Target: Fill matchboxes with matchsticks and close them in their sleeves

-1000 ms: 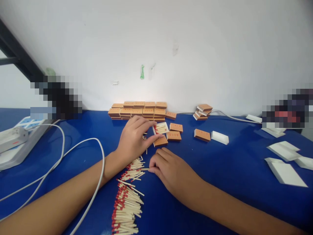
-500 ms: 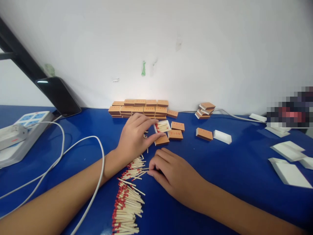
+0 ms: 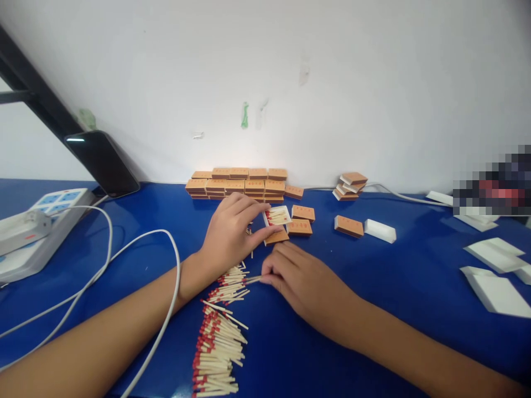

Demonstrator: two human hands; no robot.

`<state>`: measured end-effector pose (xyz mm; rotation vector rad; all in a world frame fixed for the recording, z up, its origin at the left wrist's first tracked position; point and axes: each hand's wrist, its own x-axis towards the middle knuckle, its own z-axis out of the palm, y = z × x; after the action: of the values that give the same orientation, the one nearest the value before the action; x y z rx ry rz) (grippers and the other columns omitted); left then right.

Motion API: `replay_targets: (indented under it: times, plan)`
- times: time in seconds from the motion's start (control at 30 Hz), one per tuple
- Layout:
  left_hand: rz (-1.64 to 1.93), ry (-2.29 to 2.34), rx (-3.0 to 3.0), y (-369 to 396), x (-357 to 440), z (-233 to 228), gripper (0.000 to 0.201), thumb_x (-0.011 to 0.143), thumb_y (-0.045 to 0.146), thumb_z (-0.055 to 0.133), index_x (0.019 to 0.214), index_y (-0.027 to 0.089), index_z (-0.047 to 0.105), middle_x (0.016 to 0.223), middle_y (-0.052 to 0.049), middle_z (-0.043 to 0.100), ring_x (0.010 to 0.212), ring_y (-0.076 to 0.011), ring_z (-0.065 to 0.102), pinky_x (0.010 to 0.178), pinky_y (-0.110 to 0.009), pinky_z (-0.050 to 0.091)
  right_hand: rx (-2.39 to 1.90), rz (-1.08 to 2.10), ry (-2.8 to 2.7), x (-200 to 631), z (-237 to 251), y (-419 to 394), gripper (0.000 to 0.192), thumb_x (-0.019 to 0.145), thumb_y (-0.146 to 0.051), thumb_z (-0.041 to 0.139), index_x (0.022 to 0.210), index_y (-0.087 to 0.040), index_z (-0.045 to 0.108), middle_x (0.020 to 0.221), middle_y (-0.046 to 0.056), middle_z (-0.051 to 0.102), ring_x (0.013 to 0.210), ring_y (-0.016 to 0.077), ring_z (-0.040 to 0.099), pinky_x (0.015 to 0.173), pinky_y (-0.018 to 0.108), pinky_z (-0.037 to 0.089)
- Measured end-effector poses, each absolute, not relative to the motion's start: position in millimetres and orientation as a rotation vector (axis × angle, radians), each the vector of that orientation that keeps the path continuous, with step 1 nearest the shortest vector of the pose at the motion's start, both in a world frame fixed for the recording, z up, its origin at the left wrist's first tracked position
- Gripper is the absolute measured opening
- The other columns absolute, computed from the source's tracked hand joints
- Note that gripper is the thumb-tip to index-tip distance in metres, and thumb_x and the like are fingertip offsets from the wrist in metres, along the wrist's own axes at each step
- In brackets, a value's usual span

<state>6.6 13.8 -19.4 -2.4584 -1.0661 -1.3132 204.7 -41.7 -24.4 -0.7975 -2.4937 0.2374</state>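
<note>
Matches [image 3: 219, 342] with red heads lie in a long loose heap at the lower centre of the frame, heads mostly toward the left. Right hand [image 3: 301, 279], centre of frame: thumb and forefinger clamped on the plain ends of a few matchsticks [image 3: 253, 279] at the heap's upper right edge; exact count cannot be told. Left hand [image 3: 228, 232], above the heap: thumb and forefinger clamped on opposite edges of a white tray [image 3: 280, 215] partly filled with matches. Just below this tray sits a brown matchbox [image 3: 277, 237]; contact between the two cannot be told. Two further boxes [image 3: 299, 227] sit to the right. Stacked matchboxes [image 3: 236, 188] stand along the wall, upper centre. White empty trays [image 3: 500, 293] lie at the right of the blue surface [image 3: 373, 293]. At the left: a power strip [image 3: 62, 200], a leaning phone [image 3: 103, 165] and a looped white cable [image 3: 177, 271].
</note>
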Motion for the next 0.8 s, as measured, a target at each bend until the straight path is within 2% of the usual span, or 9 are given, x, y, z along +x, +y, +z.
replay_targets:
  times: [0.07,0.23,0.43,0.67,0.8]
  plan:
    - [-1.303,-1.066,-2.476,14.7,4.9,-20.1,0.036,0.094,0.049,0.073,0.112,0.018,0.072,0.099,-0.008,0.074,0.095,-0.0235,0.062,0.088,-0.041,0.053,-0.828,0.215,-2.413,214.0,-17.5,-31.8,0.011,0.105,-0.017,0.056,0.095,-0.02,0.059,0.096,0.005,0.067,0.089,0.0207,0.063,0.081,0.035,0.052]
    - [-1.258,-1.059,-2.516,15.0,3.6,-21.0,0.04,0.093,0.049,0.073,0.116,0.016,0.072,0.101,-0.009,0.074,0.095,-0.024,0.063,0.087,-0.041,0.053,-0.995,0.061,-2.157,235.8,-7.0,-3.6,0.01,0.106,-0.025,0.054,0.098,-0.021,0.059,0.091,0.005,0.062,0.084,0.0211,0.061,0.075,0.035,0.05]
    - [-1.261,-0.964,-2.549,11.6,7.6,-18.3,0.042,0.092,0.052,0.073,0.115,0.017,0.071,0.102,-0.009,0.075,0.095,-0.0232,0.064,0.089,-0.041,0.053,-0.985,-0.033,-2.223,240.5,-12.0,4.5,0.011,0.105,-0.02,0.052,0.095,-0.022,0.057,0.09,0.005,0.061,0.083,0.0223,0.058,0.073,0.036,0.047]
    - [-1.277,-1.065,-2.548,13.1,6.9,-20.6,0.04,0.091,0.052,0.074,0.113,0.018,0.073,0.099,-0.008,0.074,0.093,-0.023,0.064,0.087,-0.04,0.052,-0.918,-0.003,-2.167,239.6,-10.0,0.1,0.007,0.102,-0.018,0.056,0.099,-0.022,0.061,0.092,0.005,0.063,0.084,0.0211,0.061,0.074,0.035,0.05]
    - [-1.319,-1.126,-2.467,13.4,6.2,-20.9,0.037,0.091,0.047,0.076,0.115,0.018,0.072,0.101,-0.008,0.076,0.094,-0.0235,0.064,0.087,-0.041,0.052,-0.805,0.164,-2.248,226.7,-15.2,-19.6,0.008,0.103,-0.017,0.058,0.105,-0.02,0.065,0.098,0.007,0.067,0.093,0.0208,0.064,0.085,0.036,0.053]
